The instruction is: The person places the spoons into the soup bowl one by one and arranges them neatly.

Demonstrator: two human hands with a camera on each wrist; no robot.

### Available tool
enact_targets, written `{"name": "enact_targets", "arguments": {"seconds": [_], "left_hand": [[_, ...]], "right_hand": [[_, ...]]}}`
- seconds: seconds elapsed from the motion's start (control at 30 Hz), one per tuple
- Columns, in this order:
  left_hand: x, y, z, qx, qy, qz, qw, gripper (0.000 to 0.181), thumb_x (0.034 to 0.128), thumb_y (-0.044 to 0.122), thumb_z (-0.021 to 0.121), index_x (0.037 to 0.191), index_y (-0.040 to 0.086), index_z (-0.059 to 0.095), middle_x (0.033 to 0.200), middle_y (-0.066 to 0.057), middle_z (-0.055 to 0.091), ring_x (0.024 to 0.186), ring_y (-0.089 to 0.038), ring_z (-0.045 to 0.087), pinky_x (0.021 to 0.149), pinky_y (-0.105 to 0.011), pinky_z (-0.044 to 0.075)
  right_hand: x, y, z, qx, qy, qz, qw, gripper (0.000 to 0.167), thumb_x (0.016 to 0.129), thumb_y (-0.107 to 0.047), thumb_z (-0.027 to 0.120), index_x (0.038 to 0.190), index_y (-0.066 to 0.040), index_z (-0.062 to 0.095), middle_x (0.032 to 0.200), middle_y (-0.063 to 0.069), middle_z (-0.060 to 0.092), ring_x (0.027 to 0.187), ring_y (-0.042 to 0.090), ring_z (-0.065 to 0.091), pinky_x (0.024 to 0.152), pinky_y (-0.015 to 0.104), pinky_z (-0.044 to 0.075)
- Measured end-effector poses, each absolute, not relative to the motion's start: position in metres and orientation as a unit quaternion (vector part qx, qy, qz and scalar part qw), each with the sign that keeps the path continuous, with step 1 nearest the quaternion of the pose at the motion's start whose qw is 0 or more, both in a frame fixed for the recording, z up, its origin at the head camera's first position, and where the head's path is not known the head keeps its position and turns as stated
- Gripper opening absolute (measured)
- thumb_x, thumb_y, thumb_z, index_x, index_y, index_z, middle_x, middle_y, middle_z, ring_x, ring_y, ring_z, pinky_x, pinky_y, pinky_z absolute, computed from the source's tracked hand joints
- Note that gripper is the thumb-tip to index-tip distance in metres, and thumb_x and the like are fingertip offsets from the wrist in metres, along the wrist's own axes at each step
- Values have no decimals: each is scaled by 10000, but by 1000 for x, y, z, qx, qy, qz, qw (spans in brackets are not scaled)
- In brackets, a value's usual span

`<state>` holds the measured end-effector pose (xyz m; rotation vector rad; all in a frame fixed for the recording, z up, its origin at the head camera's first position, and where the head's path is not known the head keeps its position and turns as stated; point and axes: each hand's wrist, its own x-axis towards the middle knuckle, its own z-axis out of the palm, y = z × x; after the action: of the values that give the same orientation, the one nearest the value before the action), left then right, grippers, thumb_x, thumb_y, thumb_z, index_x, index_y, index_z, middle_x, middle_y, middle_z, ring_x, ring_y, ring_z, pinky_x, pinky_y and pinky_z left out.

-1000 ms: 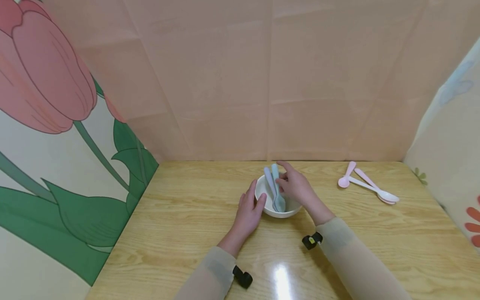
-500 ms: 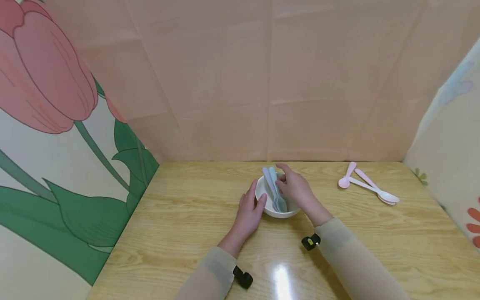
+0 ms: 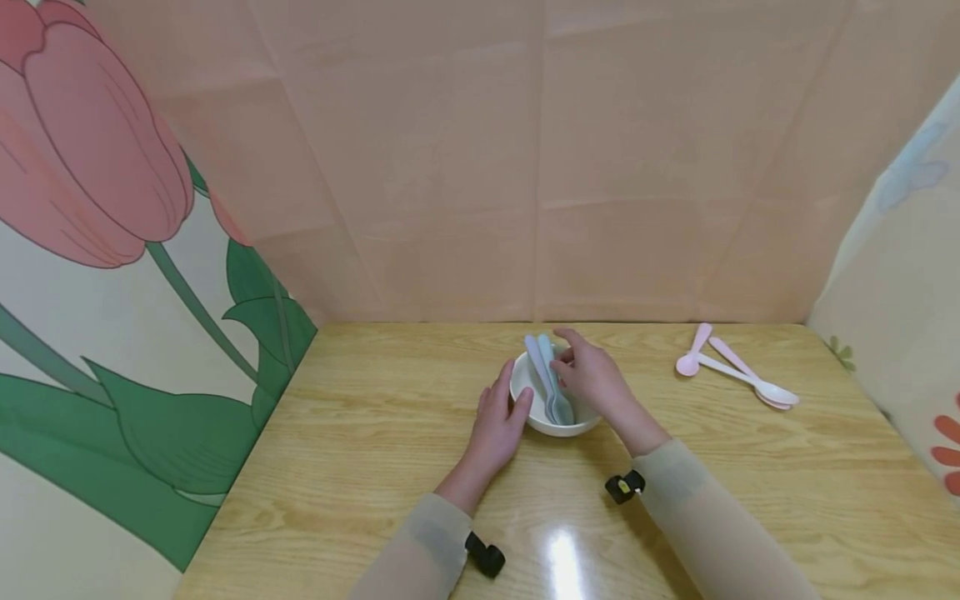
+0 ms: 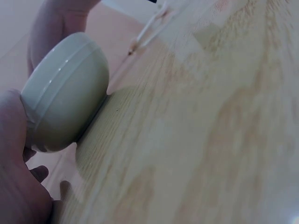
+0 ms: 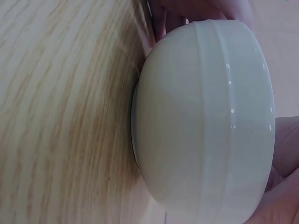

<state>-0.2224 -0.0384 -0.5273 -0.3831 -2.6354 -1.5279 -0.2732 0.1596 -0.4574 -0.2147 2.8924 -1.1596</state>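
Note:
In the head view a white bowl [image 3: 558,430] stands on the wooden table. A lavender spoon [image 3: 535,354] and a light blue spoon [image 3: 546,350] lean side by side in it, handles up against the far rim. My left hand [image 3: 497,421] grips the bowl's left side, thumb at the rim and fingers along the outer wall. Over the right part of the bowl is my right hand [image 3: 596,383]; its thumb and index finger are beside the blue handle, not curled round it. Whether the thumb touches the handle is hard to see. Both wrist views show the bowl's outer wall [image 5: 201,121].
At the back right of the table [image 3: 360,450] lie a small pink spoon [image 3: 687,363], a white spoon [image 3: 772,392] and another pink spoon [image 3: 727,353], partly overlapping. A pink cloth backdrop [image 3: 450,167] rises behind the table.
The light blue spoon's handle has tipped left, away from the right fingers, against the lavender one. Its bowl end shifted slightly right. Both hands have stayed nearly in place.

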Motion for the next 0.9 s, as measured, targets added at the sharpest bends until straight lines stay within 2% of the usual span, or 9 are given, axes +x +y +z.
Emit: {"name": "enact_targets", "arguments": {"seconds": [0.33, 0.43, 0.63, 0.9], "left_hand": [[-224, -38, -530, -128, -859, -495, 38, 728, 1175, 553, 422, 1782, 202, 223, 1774, -55, 364, 1629, -297, 328, 1360, -557, 91], [-224, -39, -531, -125, -857, -498, 39, 730, 1174, 553, 427, 1781, 198, 231, 1770, -48, 374, 1628, -305, 329, 1357, -565, 103], [-223, -39, -531, -117, -859, -497, 34, 720, 1169, 562, 436, 1784, 253, 224, 1767, -28, 382, 1632, -337, 308, 1343, -592, 162], [-223, -38, -529, -121, -859, -496, 33, 720, 1171, 552, 434, 1786, 249, 213, 1773, -32, 369, 1630, -301, 323, 1360, -537, 105]], "right_hand": [[-268, 165, -455, -76, 916, -393, -12, 640, 1102, -180, 704, 1667, -34, 441, 1334, 227, 708, 1071, 342, 746, 902, 502, 639], [-265, 169, -453, -82, 913, -399, -29, 626, 1105, -180, 700, 1658, -22, 454, 1351, 224, 698, 1068, 348, 750, 895, 509, 641], [-259, 179, -447, -72, 913, -399, -52, 620, 1111, -229, 706, 1664, -73, 473, 1339, 190, 694, 1064, 344, 730, 868, 503, 643], [-248, 190, -442, -57, 906, -412, -78, 634, 1112, -259, 708, 1667, -66, 470, 1318, 183, 699, 978, 304, 752, 779, 397, 611]]}}
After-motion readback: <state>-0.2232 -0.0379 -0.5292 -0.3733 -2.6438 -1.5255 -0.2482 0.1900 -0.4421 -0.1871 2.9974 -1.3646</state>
